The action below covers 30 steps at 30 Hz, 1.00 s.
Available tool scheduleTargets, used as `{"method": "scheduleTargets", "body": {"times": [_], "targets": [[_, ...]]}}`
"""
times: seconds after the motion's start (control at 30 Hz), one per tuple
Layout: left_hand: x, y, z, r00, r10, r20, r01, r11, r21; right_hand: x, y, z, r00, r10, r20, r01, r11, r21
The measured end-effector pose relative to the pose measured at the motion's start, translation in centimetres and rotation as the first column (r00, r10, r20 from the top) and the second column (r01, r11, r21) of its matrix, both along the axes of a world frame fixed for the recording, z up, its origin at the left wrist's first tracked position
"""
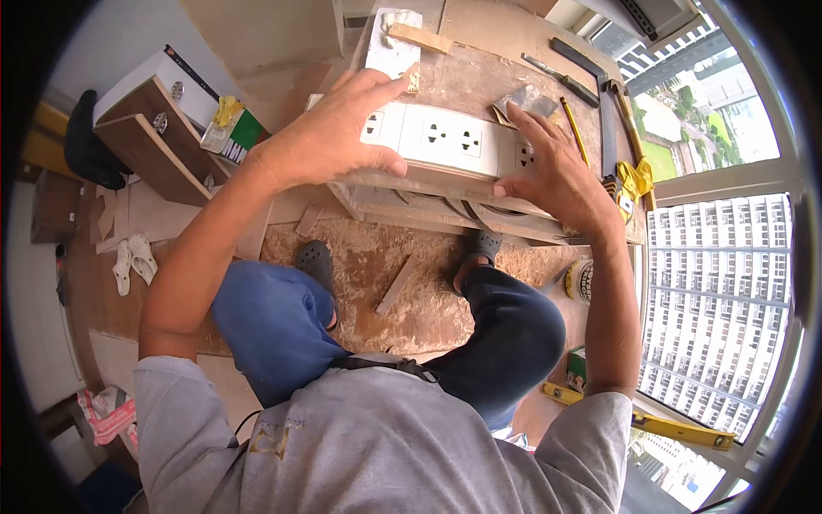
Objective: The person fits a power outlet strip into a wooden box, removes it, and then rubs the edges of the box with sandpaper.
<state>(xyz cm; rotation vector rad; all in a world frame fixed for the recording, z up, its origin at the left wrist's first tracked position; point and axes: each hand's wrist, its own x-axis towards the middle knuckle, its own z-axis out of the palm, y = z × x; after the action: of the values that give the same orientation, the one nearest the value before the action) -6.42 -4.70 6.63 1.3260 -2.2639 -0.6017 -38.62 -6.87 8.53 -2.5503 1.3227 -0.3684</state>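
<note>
A long white panel with several power sockets (445, 137) lies along the front edge of the wooden workbench (462, 77). My left hand (338, 137) reaches over the panel's left end, thumb at the front edge and fingers at the back. Over the right end is my right hand (552, 167), its thumb low at the front and its fingers behind. Both hands have thumb and fingers spread around the panel, holding it at its two ends. Behind it, a wooden stick (419, 38) rests on a white board (392, 60).
At the right of the bench lie a chisel (561, 79), a yellow pencil (574, 130), a hammer (632, 128) and a metal square (609, 128). Drawers (163, 141) stand at the left. A bucket (580, 280) and a wood strip (395, 283) are on the floor.
</note>
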Motion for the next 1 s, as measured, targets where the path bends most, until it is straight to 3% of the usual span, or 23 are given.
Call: {"method": "scheduleTargets", "body": {"times": [0.1,0.17,0.37,0.6,0.67,0.93,1.0], "targets": [[0.7,0.4,0.5,0.999,0.025,-0.036,-0.028,0.998,-0.059,-1.2,-0.4,0.0,1.000,0.005,0.024,-0.005,1.000,-0.001],[2.4,0.7,1.2,0.998,0.030,0.053,-0.025,0.996,-0.091,-2.1,-0.6,0.4,0.993,0.006,0.117,-0.015,0.997,0.080],[4.3,0.4,0.2,0.997,0.048,0.064,-0.051,0.998,0.035,-1.4,-0.3,0.0,0.998,0.061,-0.023,-0.061,0.998,0.007],[4.4,0.7,-0.7,0.997,0.067,0.031,-0.066,0.998,-0.019,-0.8,0.0,0.6,0.992,0.032,0.119,-0.047,0.992,0.120],[4.2,0.8,-1.0,0.998,0.050,0.034,-0.048,0.998,-0.049,-0.4,0.1,0.7,0.989,-0.035,0.144,0.002,0.974,0.225],[4.6,0.6,-1.8,1.000,-0.004,0.004,0.005,0.997,-0.073,-0.3,0.2,0.2,0.992,-0.045,0.114,0.026,0.986,0.163],[4.7,0.5,-1.4,0.998,-0.002,0.066,0.005,0.998,-0.056,-0.4,0.3,0.6,0.996,-0.051,0.078,0.035,0.981,0.190]]}}
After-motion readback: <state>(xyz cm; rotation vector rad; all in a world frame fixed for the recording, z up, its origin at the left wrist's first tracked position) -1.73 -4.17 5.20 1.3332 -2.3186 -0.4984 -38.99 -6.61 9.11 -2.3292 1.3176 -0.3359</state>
